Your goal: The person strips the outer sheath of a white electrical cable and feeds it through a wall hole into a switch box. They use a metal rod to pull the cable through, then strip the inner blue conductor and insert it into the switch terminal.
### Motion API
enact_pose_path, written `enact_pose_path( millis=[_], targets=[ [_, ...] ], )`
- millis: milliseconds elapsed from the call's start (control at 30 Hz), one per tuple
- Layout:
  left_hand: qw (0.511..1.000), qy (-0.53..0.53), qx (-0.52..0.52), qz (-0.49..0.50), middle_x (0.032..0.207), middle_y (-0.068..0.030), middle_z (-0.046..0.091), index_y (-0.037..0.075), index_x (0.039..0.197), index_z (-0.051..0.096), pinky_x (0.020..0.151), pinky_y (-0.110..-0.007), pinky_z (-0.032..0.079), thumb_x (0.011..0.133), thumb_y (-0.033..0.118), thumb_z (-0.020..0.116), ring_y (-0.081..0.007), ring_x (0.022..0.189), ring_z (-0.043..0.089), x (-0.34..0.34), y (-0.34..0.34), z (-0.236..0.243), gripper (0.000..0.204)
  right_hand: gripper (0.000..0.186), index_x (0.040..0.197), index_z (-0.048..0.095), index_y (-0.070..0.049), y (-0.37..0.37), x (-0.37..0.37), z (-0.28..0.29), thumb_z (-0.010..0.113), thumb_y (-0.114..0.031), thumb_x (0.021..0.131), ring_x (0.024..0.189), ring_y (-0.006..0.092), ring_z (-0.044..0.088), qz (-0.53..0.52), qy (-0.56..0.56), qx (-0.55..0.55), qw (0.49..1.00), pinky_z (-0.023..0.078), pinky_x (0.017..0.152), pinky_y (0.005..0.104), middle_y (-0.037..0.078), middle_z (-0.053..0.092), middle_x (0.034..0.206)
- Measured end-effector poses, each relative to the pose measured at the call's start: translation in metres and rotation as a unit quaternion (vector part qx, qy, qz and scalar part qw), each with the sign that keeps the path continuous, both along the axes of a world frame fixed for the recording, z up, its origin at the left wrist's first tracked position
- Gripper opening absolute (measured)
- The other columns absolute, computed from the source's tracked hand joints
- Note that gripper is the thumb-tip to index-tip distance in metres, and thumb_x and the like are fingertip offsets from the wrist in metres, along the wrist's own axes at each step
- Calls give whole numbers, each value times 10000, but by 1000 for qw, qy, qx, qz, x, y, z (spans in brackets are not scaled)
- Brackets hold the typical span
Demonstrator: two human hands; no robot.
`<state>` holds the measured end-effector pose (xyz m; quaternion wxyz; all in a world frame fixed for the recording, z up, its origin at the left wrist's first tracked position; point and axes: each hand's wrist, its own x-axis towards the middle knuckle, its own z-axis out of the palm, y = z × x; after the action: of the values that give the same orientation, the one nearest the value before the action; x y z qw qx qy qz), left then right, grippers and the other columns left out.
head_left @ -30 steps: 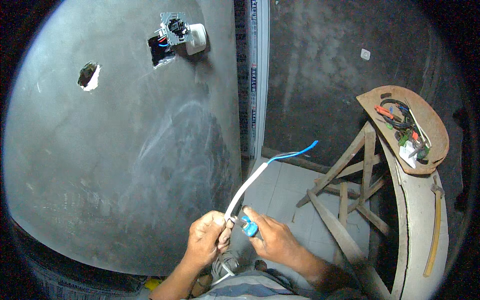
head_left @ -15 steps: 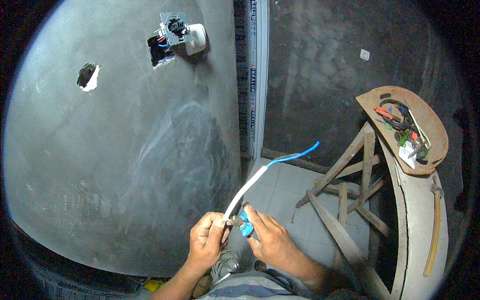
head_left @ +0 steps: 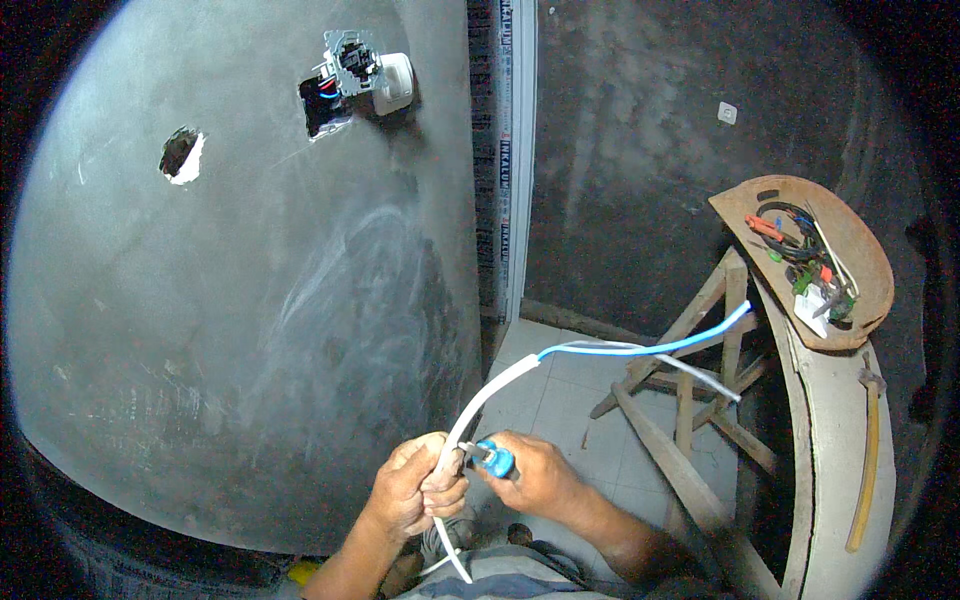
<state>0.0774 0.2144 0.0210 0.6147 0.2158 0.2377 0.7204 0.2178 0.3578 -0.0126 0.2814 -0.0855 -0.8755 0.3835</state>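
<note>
My left hand is closed round a white sheathed cable in front of my body. The cable curves up to the right, and its lower part hangs below the fist. From its cut sheath stick out a blue wire and a greyish wire, spread apart toward the tips. My right hand grips blue-handled pliers, whose metal jaws meet the cable just beside my left fingers. Whether the jaws bite into the sheath is hidden.
On the left wall, a socket mechanism and white cover hang by an open box, near a ragged hole. A tan tray of tools and wires stands at right above a hammer and wooden trestle.
The bare wires now reach farther right and have parted into two. More cable shows below my left fist. The pliers have turned, with the handle ends toward me.
</note>
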Motion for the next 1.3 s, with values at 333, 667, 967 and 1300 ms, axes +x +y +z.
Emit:
enact_pose_path(
  millis=[333, 667, 967, 1300],
  targets=[
    [891, 362, -101, 255, 527, 28, 318, 92, 1021, 506, 332, -257, 283, 1050, 441, 399, -80, 382, 282, -6, -24, 4, 367, 265, 1062, 603, -36, 38, 20, 30, 623, -248, 904, 759, 332, 658, -79, 21, -134, 988, 502, 700, 440, 195, 656, 819],
    [860, 456, -129, 190, 603, 15, 498, 66, 952, 589, 407, -227, 382, 1019, 291, 514, -58, 472, 451, -1, -31, -49, 246, 340, 1054, 532, -27, 99, 184, 167, 715, -194, 822, 955, 443, 646, -628, 4, 154, 763, 509, 790, 510, 267, 661, 986],
    [892, 429, -110, 93, 627, -30, 568, -7, 937, 635, 458, -254, 437, 985, 195, 550, -100, 490, 515, 5, -23, -62, 225, 443, 1142, 644, 27, 86, 295, 154, 779, -191, 782, 1086, 415, 626, -823, -165, 66, 540, 501, 934, 482, 246, 659, 1135],
    [874, 463, -139, 39, 688, 1, 595, 2, 1014, 680, 537, -237, 430, 982, 165, 573, -60, 577, 521, 18, -18, -23, 199, 316, 1140, 660, -23, -15, 74, 116, 694, -206, 885, 1046, 285, 648, -65, -55, 357, 930, 461, 995, 435, 150, 675, 1066]
  ],
)
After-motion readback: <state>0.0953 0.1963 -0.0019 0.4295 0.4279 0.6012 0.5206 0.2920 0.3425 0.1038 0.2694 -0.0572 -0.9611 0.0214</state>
